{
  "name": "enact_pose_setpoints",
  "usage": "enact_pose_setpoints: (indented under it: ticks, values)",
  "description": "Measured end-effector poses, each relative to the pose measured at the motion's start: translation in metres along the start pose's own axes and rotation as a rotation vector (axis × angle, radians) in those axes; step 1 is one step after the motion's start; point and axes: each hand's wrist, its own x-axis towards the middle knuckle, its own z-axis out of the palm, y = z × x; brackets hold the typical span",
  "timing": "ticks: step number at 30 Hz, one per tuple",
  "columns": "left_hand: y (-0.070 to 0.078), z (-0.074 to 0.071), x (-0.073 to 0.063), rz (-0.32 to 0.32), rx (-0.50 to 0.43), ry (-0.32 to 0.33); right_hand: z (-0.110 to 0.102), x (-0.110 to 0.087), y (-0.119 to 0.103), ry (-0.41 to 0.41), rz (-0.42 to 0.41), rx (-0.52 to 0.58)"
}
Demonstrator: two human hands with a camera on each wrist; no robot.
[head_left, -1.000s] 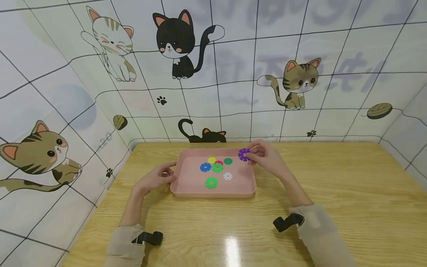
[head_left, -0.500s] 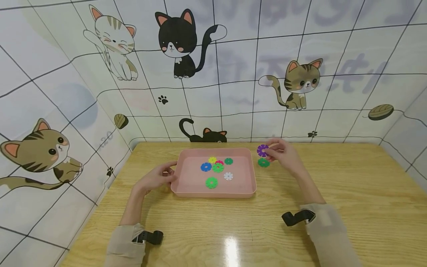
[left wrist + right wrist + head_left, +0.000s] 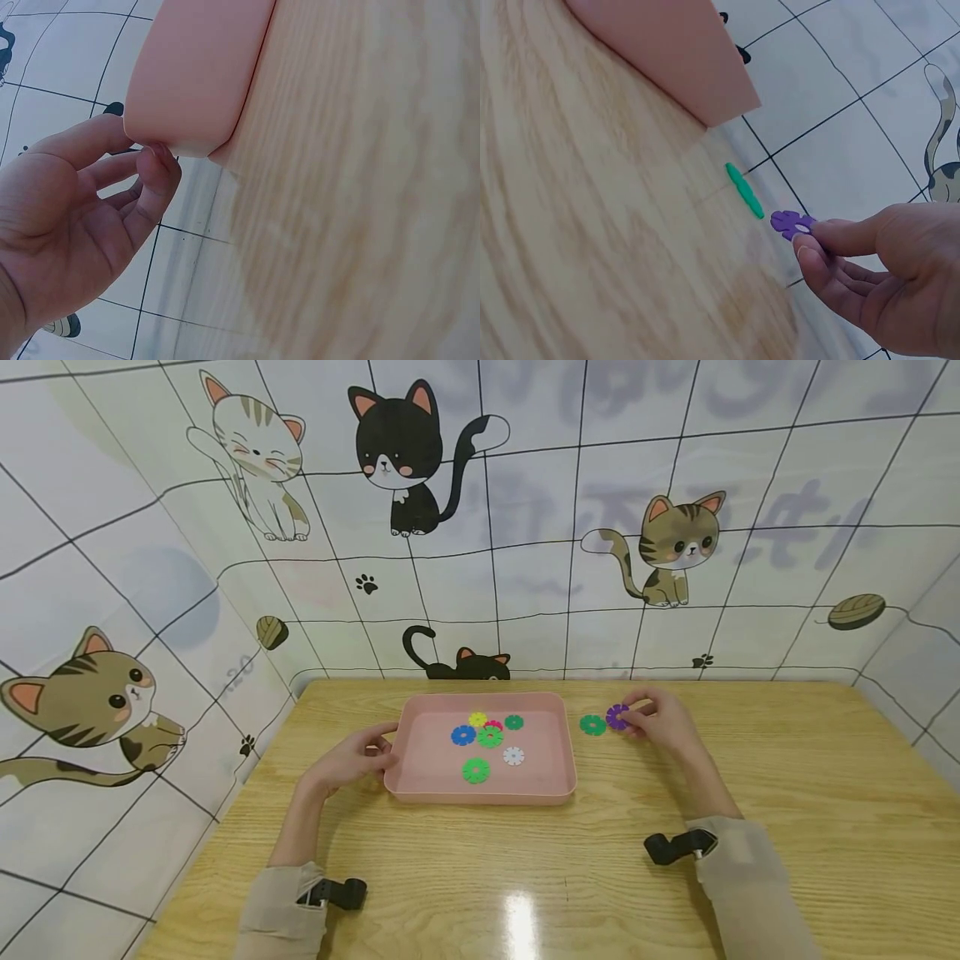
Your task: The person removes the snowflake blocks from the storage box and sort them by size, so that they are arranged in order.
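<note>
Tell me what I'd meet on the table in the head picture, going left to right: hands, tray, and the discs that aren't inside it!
Left hand → tray → green disc → purple disc → right hand.

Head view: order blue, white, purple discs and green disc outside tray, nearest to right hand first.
1. Purple disc: pinched in right hand.
2. Green disc: right of tray.
3. White disc: inside tray.
4. Blue disc: inside tray, left of white.
</note>
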Motion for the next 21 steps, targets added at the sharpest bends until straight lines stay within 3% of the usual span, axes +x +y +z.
enact_pose_setpoints:
  ticks: [7, 21]
  values:
    - [0.0011, 0.0006, -0.0008, 0.005, 0.003, 0.003, -0.0003, 0.0034, 0.0077, -0.010, 0.031, -0.031]
    - [-0.0006, -0.0001, 0.0012, -0.003, 0.002, 0.005, 0.0088, 0.0043, 0.0068, 0.011, -0.002, -0.175]
